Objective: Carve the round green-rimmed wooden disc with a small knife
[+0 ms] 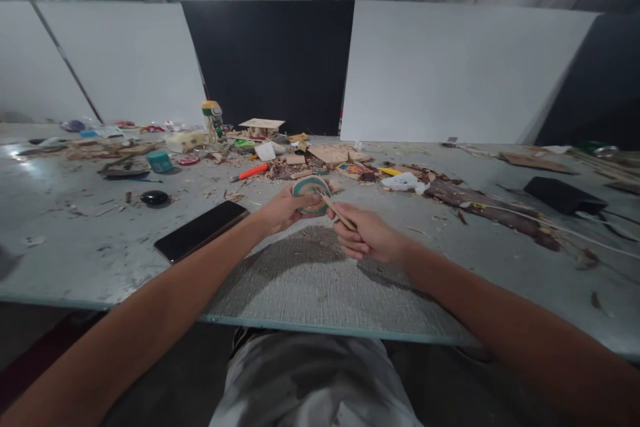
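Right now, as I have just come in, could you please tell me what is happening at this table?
A person sits at a littered table, working with both hands. The left hand holds a round teal-and-tan piece, its thumb over the face. The right hand grips a thin light-coloured stick, its tip at the piece; whether they touch is too small to tell. A dark phone lies by the left forearm, and an orange-handled tool lies beyond the hands, near scattered shavings.
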A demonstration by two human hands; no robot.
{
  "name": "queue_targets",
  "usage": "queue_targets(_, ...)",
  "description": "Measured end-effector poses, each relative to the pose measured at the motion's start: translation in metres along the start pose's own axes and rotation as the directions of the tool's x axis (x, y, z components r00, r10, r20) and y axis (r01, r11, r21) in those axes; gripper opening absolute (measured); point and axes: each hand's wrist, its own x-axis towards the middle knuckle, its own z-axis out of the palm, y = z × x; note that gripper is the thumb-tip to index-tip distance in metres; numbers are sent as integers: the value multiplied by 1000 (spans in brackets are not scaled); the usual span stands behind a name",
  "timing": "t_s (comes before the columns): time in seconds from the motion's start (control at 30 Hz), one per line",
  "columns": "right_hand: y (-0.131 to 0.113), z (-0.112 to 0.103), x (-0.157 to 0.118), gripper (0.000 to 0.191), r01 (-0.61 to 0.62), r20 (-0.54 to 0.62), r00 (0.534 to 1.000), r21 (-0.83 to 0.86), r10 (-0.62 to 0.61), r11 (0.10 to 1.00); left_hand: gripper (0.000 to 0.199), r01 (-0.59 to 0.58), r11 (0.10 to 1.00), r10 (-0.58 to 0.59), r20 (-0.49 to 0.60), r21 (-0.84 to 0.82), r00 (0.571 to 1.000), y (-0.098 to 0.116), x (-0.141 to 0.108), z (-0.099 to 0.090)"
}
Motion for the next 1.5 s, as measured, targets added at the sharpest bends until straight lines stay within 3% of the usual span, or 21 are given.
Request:
queue_targets(0.1, -4, -2, -2, 28, -69, 60, 996, 108, 63, 992, 35, 24, 998, -22, 34, -61, 999, -1, -1, 0)
queue_targets(0.23, -4, -5, -1, 29, -61, 74, 996, 99, 54, 993, 32, 5, 997, -3, 22, -77, 1000, -4, 0, -3)
queue_targets(0.4, 0, -5, 2, 28, 76, 4, 997, -184, -76, 980, 36, -44, 999, 44, 13, -10, 999, -4, 1, -3)
queue_targets(0.67, 8, -9, 9, 22, 115, -84, 981, -480, -176, 870, 39, -215, 958, 228, -49, 190, 973, -11, 9, -7)
queue_targets(0.83, 10, -9, 9, 24, 114, -96, 978, -500, -185, 859, 31, -268, 901, 291, -17, 342, 957, -9, 8, -6)
queue_targets(1.1, 6, -5, 6, 23, 81, -124, 975, -581, -186, 810, 27, -246, 828, 317, -58, 504, 947, -5, 5, 4)
queue_targets(1.27, 3, 1, 4, 30, -12, -117, 992, -474, -50, 880, 25, -235, 707, 368, -63, 667, 928, -6, 2, 9)
queue_targets(1.33, 2, 1, 4, 31, 6, -136, 984, -618, -114, 786, 22, -203, 667, 358, -71, 717, 931, -7, 0, 11)
queue_targets(1.43, 3, -4, 5, 28, 57, -121, 933, -881, -339, 469, 18, -151, 659, 309, -83, 737, 947, -7, -2, 12)
queue_targets(1.5, 4, -7, 6, 25, 41, -92, 910, -951, -405, 307, 18, -149, 669, 287, -68, 728, 956, -6, -4, 12)
